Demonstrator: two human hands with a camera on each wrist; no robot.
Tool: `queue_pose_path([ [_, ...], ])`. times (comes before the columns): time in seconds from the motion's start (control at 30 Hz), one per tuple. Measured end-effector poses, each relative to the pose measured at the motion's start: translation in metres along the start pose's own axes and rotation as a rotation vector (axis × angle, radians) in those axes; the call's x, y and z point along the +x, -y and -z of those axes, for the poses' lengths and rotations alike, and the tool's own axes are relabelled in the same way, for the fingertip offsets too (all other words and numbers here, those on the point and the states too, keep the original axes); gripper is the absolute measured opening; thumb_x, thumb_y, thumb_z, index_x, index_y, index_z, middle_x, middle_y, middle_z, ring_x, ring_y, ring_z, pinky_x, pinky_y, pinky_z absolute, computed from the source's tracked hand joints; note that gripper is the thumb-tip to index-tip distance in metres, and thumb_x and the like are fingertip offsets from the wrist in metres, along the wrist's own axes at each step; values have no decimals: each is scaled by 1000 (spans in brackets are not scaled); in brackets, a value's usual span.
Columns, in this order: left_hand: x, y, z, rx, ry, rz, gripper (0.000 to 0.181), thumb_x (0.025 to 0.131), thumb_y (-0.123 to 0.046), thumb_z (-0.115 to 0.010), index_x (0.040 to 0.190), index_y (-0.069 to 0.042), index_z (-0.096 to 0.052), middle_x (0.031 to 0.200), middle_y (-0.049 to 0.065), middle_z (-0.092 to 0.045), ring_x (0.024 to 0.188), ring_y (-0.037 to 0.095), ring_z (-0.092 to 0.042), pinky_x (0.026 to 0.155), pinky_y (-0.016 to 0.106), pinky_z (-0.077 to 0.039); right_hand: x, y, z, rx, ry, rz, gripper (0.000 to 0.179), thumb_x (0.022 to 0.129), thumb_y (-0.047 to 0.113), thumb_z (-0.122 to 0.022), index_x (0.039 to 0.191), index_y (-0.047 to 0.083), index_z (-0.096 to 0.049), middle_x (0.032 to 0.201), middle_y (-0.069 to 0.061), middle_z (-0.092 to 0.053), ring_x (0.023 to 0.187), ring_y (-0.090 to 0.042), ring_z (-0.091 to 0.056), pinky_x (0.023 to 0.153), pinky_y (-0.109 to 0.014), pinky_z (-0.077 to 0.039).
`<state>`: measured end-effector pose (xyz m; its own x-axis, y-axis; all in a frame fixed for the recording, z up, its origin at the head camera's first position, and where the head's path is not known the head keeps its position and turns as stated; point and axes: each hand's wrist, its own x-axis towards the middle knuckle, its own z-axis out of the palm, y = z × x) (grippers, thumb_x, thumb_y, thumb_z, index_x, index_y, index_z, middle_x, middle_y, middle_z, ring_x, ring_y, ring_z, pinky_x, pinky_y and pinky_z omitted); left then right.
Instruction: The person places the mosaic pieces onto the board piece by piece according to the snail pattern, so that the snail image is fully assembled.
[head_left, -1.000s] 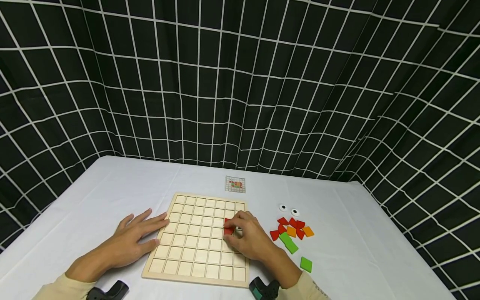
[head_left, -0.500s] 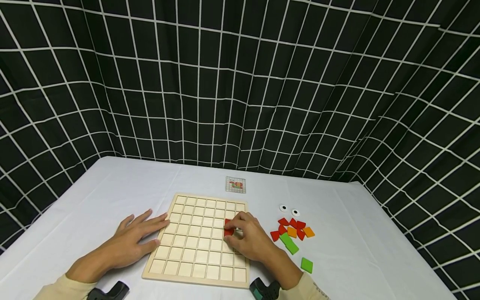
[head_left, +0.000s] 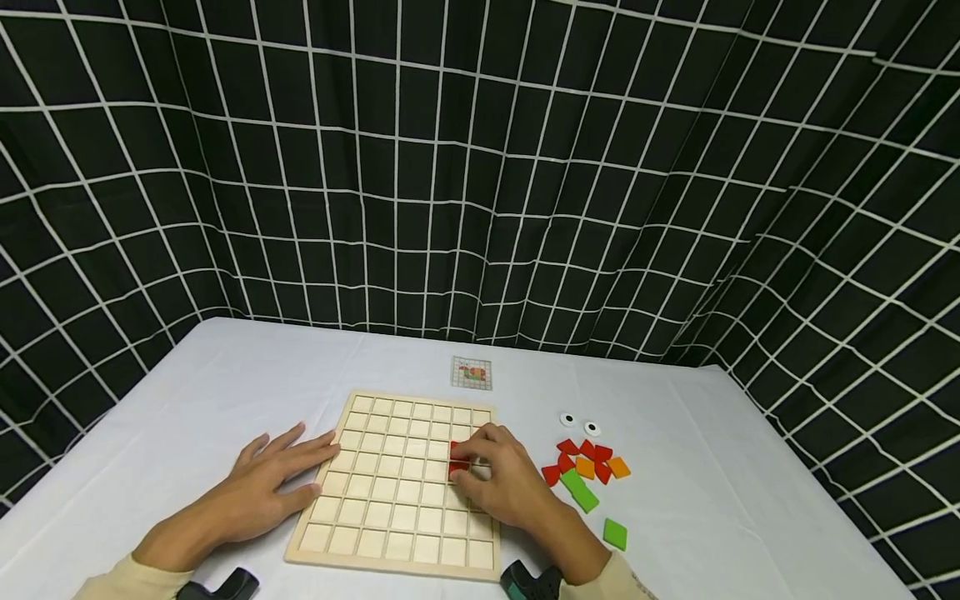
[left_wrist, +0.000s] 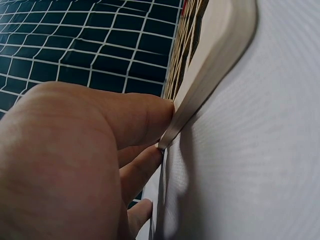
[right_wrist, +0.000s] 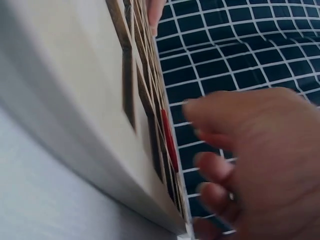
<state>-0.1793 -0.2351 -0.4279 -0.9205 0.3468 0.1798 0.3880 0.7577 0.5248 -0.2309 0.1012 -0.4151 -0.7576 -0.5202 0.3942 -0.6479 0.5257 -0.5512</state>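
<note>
A pale wooden grid board lies on the white table. My left hand rests at its left edge with fingers spread; the left wrist view shows fingertips touching the board's side. Over the right part of the board is my right hand, thumb and fingers bent around red pieces set in the cells. In the right wrist view, the blurred right hand shows a gap between its fingers and the red piece, and nothing is seen held. The hand partly hides these pieces in the head view.
Right of the board lie several red pieces, orange squares, green pieces, a separate green square and two eye discs. A small picture card lies behind the board. A black gridded curtain surrounds the table.
The head view has tilted slightly, so everything sits a little lower in it. Both hands keep nearly the same places at the board.
</note>
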Motion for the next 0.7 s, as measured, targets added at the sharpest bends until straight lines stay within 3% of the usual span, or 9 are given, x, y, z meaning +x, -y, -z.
queue_pose_path([
  [0.33, 1, 0, -2, 1, -2, 3, 44, 91, -23, -63, 134, -17, -60, 145, 2, -46, 139, 41, -22, 105, 65, -4, -2, 10, 30, 36, -121, -4, 23, 80, 9, -77, 101, 15, -73, 96, 10, -59, 97, -10, -53, 79, -36, -49],
  [0.7, -1, 0, -1, 3, -4, 5, 44, 91, -24, -63, 134, -16, -59, 145, 2, -46, 139, 41, -22, 105, 64, -4, -19, 4, 69, -43, -248, 18, 29, 76, 4, -80, 100, 18, -73, 94, 14, -58, 90, -9, -55, 69, -34, -47],
])
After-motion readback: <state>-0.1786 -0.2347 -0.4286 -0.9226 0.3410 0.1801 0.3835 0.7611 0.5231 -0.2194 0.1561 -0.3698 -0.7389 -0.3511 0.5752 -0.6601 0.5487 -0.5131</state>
